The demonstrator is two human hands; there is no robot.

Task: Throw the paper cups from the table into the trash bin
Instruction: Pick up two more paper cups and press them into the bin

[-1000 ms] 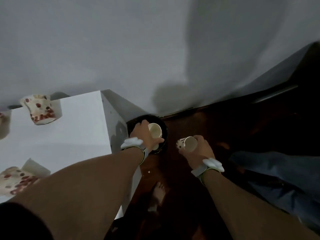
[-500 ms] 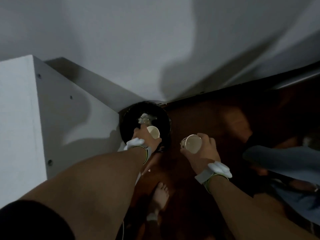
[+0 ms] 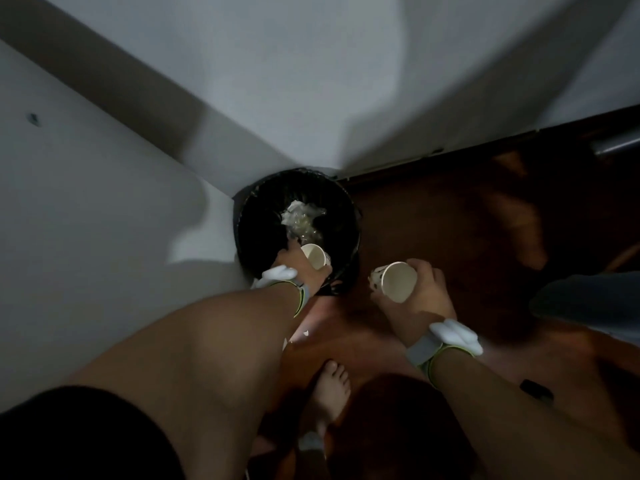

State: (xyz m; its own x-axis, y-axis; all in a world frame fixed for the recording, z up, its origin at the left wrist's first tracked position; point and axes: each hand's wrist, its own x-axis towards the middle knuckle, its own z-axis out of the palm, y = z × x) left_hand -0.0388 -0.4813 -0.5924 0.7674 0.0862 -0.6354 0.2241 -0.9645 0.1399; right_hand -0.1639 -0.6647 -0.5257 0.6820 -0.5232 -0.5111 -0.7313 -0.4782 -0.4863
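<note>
I have one paper cup (image 3: 314,257) in my left hand (image 3: 300,268), fingers curled around its wall, mouth tipped up toward me and pale inside; it sits over the near part of the trash bin (image 3: 348,206), within the rim as far as I can tell. A second paper cup (image 3: 396,281) is wrapped in my right hand (image 3: 424,294), mouth also toward me, with a spotted print showing on its outer wall; it hangs over the floor (image 3: 433,220), just to the right of the bin and clear of it. I judge this as the drop step: the left cup only needs the fingers to let go, and the right one calls for a short carry leftward over the opening before release. Both cups look light, thin-walled and tapered, so they should fall freely but could bounce off the rim. The bin is round and dark, lined with a glossy black bag, and crumpled whitish rubbish (image 3: 301,220) lies in it beyond my left hand. To the left of my left arm stands the flat white side of the table (image 3: 86,220); the floor under my right hand is dark reddish wood, and a bare foot (image 3: 330,386) stands on it between my forearms.
</note>
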